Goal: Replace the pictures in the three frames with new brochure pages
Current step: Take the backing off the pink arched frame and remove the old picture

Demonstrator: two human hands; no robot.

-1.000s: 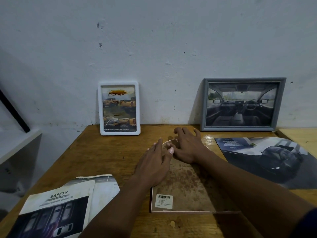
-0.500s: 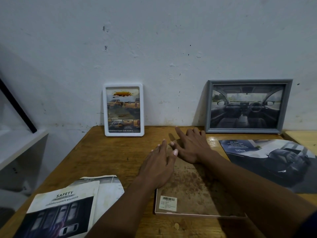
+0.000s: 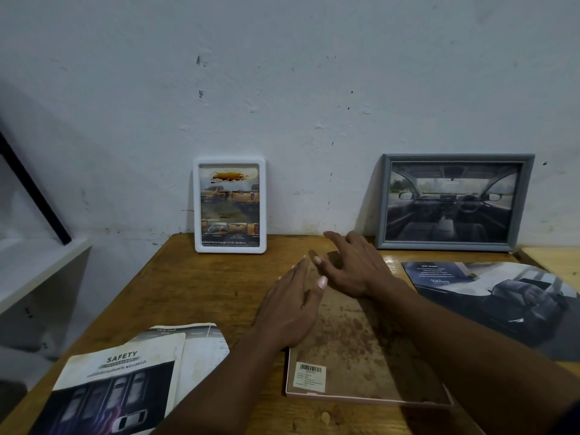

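A wooden desk (image 3: 194, 287) stands against a scuffed white wall (image 3: 282, 89), and a white shelf (image 3: 37, 268) sits off to its left. Leaning on the wall at the back right is the grey frame (image 3: 455, 202), wide and holding a picture of a car's dashboard. Below it, flat on the desk's right side, lies a dark car brochure page (image 3: 502, 302). In the middle, nearest the person, the third frame (image 3: 361, 350) lies face down, its stained brown backing up and a barcode sticker (image 3: 310, 376) at its near left corner. At the near left a safety brochure (image 3: 119, 394) lies on top of another pale sheet. The small white frame (image 3: 230, 205) stands upright at the back, left of centre, with orange trucks in its picture. The left hand (image 3: 288, 309) rests open, fingers extended and close together, on the left edge of the face-down frame. The right hand (image 3: 351, 268) is spread wide over the frame's far end; whether its fingertips touch the backing or hover just above is hard to tell.
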